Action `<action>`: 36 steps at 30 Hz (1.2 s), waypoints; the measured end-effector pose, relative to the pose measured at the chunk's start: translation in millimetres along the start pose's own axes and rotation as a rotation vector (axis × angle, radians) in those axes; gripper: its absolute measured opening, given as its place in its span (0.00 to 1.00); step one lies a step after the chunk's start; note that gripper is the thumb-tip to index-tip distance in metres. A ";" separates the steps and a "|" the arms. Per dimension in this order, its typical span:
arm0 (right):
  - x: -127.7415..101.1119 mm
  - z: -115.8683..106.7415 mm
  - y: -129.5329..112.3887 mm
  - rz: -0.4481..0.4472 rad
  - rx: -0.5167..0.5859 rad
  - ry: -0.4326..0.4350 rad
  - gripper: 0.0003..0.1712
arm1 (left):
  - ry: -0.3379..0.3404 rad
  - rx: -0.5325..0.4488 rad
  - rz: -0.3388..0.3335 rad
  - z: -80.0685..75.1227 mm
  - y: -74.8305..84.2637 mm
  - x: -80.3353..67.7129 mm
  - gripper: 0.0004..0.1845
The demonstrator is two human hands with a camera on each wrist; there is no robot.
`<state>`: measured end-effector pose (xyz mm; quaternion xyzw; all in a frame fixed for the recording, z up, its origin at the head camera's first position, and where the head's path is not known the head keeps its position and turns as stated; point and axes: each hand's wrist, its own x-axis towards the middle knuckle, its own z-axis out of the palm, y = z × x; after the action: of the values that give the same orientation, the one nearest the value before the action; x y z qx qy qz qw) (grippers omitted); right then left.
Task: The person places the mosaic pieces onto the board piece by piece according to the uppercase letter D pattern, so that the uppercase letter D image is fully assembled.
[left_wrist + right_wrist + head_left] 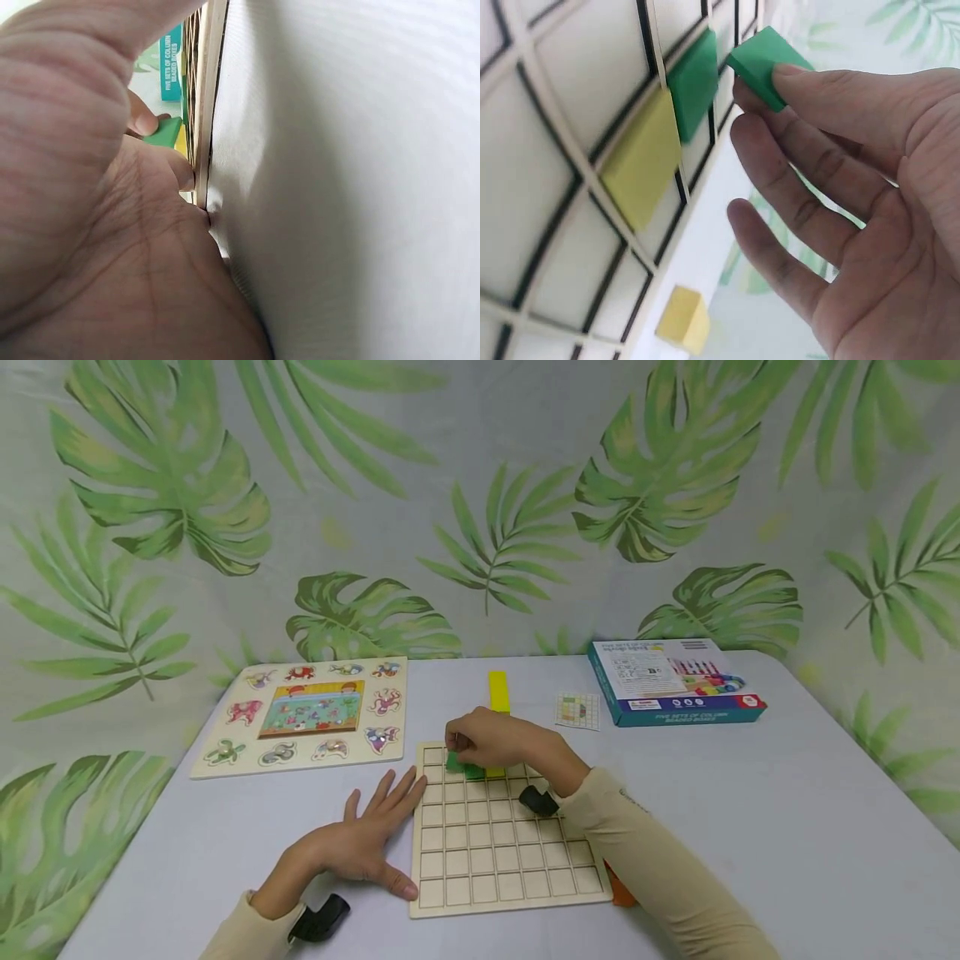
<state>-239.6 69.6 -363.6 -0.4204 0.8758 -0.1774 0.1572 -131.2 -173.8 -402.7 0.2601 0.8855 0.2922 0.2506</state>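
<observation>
A wooden grid board lies on the table in front of me. My left hand, its fingers spread, rests at the board's left edge, with thumb and fingertips touching it. Over the board's far left corner, my right hand pinches a green square tile between thumb and index finger. The right wrist view shows that tile tilted above the grid. A second green tile sits in a cell of the far row, with a yellow tile beside it.
Beyond the board stands a row of yellow blocks, near a small pattern card. A toy box lies at the back right, a peg puzzle at the back left. Something orange shows partly under my right forearm.
</observation>
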 end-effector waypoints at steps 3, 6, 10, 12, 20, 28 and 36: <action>4.0 5.1 -2.1 -0.010 -0.008 0.003 0.02 | 0.001 -0.002 0.002 0.3 0.3 -0.1 0.73; 5.6 8.9 -3.5 -0.014 -0.015 -0.002 0.03 | 0.003 -0.002 0.004 0.4 0.3 -0.1 0.73; 5.0 10.7 -4.8 -0.003 -0.013 -0.004 0.03 | 0.003 0.007 0.003 0.4 0.4 0.1 0.73; 4.3 10.4 -5.1 0.002 -0.017 0.000 0.03 | 0.005 0.011 0.003 0.1 0.8 0.2 0.73; 1.6 7.9 -5.5 0.015 -0.013 0.004 0.05 | 0.006 0.014 -0.002 -1.4 3.1 -0.5 0.73; 0.6 9.2 -4.4 0.025 0.007 -0.005 0.10 | 0.003 0.012 -0.004 -0.9 1.9 -0.5 0.73; 0.6 12.3 -2.1 0.028 -0.036 -0.005 0.08 | -0.003 0.002 0.001 -0.5 2.5 -0.6 0.73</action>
<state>-233.3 65.7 -373.7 -0.4114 0.8842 -0.1586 0.1541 -130.3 -172.6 -400.5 0.2613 0.8853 0.2910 0.2515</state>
